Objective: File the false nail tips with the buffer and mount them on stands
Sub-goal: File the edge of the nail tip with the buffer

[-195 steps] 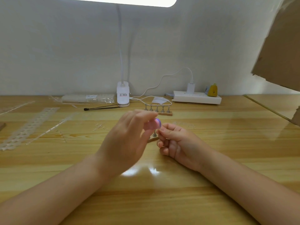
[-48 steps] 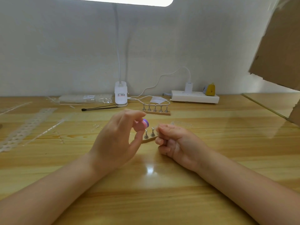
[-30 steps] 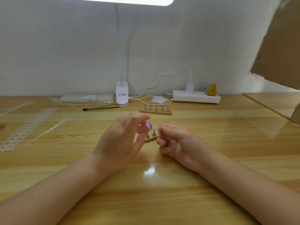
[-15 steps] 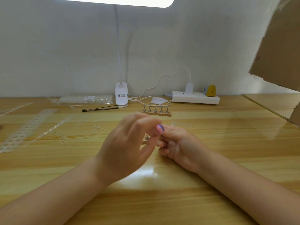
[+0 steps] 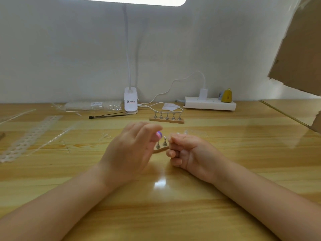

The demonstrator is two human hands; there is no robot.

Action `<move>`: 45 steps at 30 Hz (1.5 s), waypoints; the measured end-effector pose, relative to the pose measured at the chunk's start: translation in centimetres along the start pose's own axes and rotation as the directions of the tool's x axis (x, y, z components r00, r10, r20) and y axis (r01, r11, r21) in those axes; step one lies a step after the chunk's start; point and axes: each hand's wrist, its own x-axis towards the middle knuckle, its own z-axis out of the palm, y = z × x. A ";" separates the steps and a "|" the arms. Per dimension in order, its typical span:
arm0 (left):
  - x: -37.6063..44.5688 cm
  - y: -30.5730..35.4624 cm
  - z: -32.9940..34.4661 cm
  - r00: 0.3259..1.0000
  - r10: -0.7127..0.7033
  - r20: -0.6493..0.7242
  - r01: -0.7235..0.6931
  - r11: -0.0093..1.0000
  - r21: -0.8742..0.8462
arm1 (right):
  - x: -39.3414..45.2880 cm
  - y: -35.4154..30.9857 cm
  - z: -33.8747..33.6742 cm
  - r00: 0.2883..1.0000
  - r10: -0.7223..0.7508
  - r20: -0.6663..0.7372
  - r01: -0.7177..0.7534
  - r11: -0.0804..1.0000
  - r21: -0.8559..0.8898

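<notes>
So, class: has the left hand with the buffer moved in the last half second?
Yes. The left hand has drawn the buffer leftward, off the right hand, uncovering two pegs of the near stand.

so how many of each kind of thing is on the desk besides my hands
wooden bases with metal nail stands: 2
white clip lamp: 1
white power strip: 1
clear plastic bag: 1
thin black stick: 1
pink-and-purple buffer, gripped by the left hand: 1
total: 7
</notes>
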 end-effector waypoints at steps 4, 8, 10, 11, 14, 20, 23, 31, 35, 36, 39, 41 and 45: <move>0.5 0.6 -0.2 0.994 0.051 -0.101 -0.059 0.995 -0.079 | 0.1 0.2 -0.1 1.000 -0.015 -0.005 0.015 1.000 -0.006; 0.4 1.3 0.4 0.991 0.135 -0.002 -0.135 0.990 -0.043 | 0.0 0.0 0.0 0.999 -0.015 0.031 0.017 0.998 -0.060; 0.2 0.3 0.0 0.999 0.040 0.010 -0.040 0.999 0.021 | 0.0 0.0 -0.2 1.000 0.003 0.014 -0.003 1.000 -0.019; 0.2 -0.1 -0.3 1.000 0.011 -0.007 -0.011 1.000 0.026 | 0.0 0.1 -0.2 1.000 0.007 0.004 -0.006 1.000 -0.008; 0.4 0.7 0.0 0.992 0.102 -0.076 -0.106 0.994 -0.040 | 0.1 0.2 -0.2 1.000 -0.008 0.012 0.009 1.000 -0.026; 0.1 -0.1 0.0 0.999 0.040 0.021 -0.041 0.998 0.042 | 0.0 0.0 -0.2 0.999 0.006 0.036 -0.005 1.000 -0.028; 0.4 -0.1 -0.3 0.998 0.016 -0.055 -0.018 0.999 -0.036 | 0.1 0.2 -0.3 1.000 -0.001 0.014 0.001 1.000 0.008; 0.1 -0.1 -0.1 1.000 0.025 0.010 -0.025 1.000 -0.014 | 0.0 0.1 -0.4 1.000 -0.001 0.028 0.001 1.000 0.006; 0.4 1.2 0.3 0.994 0.083 -0.068 -0.091 0.989 -0.117 | 0.0 0.2 -0.3 1.000 -0.017 0.025 0.017 1.000 -0.025; 0.4 1.5 0.5 0.992 0.110 -0.057 -0.116 0.986 -0.119 | 0.0 0.1 -0.3 0.999 -0.023 0.034 0.024 0.999 -0.040; 0.0 0.5 0.5 0.999 0.017 0.041 -0.016 0.999 -0.031 | -0.1 0.0 -0.3 1.000 -0.009 0.026 0.009 1.000 0.000; -0.3 -0.3 0.4 0.991 -0.117 0.066 0.117 0.993 -0.005 | 0.0 0.0 -0.3 1.000 -0.006 0.013 0.006 1.000 0.023; -0.6 -0.1 0.8 0.980 -0.164 0.117 0.175 0.980 -0.093 | 0.2 0.1 -0.3 0.997 -0.016 -0.076 0.021 0.998 0.059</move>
